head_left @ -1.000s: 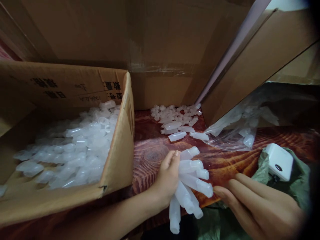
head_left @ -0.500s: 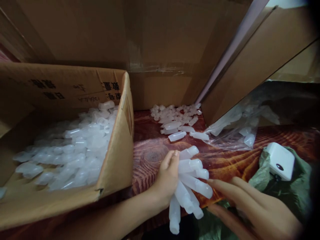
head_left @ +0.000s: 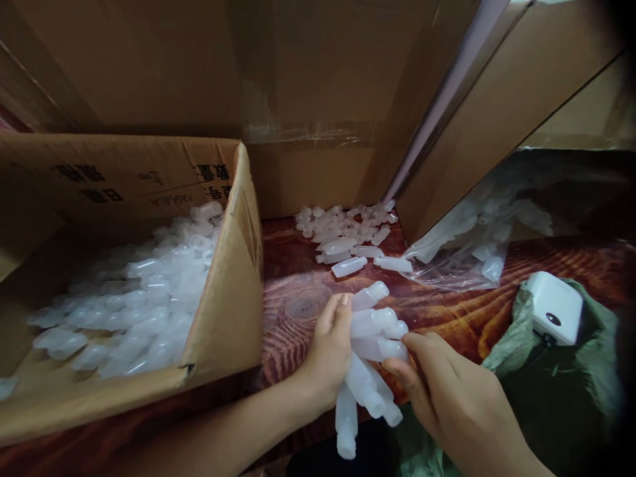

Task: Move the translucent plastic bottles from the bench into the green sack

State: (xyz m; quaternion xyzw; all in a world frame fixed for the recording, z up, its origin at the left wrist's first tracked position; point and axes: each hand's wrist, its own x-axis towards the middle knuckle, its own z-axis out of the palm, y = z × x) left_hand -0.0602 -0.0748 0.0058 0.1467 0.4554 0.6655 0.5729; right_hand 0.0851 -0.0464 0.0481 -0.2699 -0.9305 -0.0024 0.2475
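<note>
My left hand [head_left: 330, 351] is closed around a fanned bunch of small translucent plastic bottles [head_left: 365, 387] above the red wood-grain table [head_left: 447, 315]. Their capped ends point right and down. My right hand [head_left: 450, 397] pinches the end of one bottle [head_left: 385, 348] in that bunch with thumb and fingertips. Several loose bottles [head_left: 348, 238] lie on the table beyond, by the cardboard wall.
An open cardboard box [head_left: 228, 318] at the left holds several of the same bottles. A clear plastic bag [head_left: 472, 248] with bottles spills from a tilted carton [head_left: 501, 119] at the right. A small white device [head_left: 554, 308] rests on green cloth [head_left: 527, 358].
My right hand moved left from the table's near edge and closed its fingertips on a bottle in the bunch. My left hand stayed almost still.
</note>
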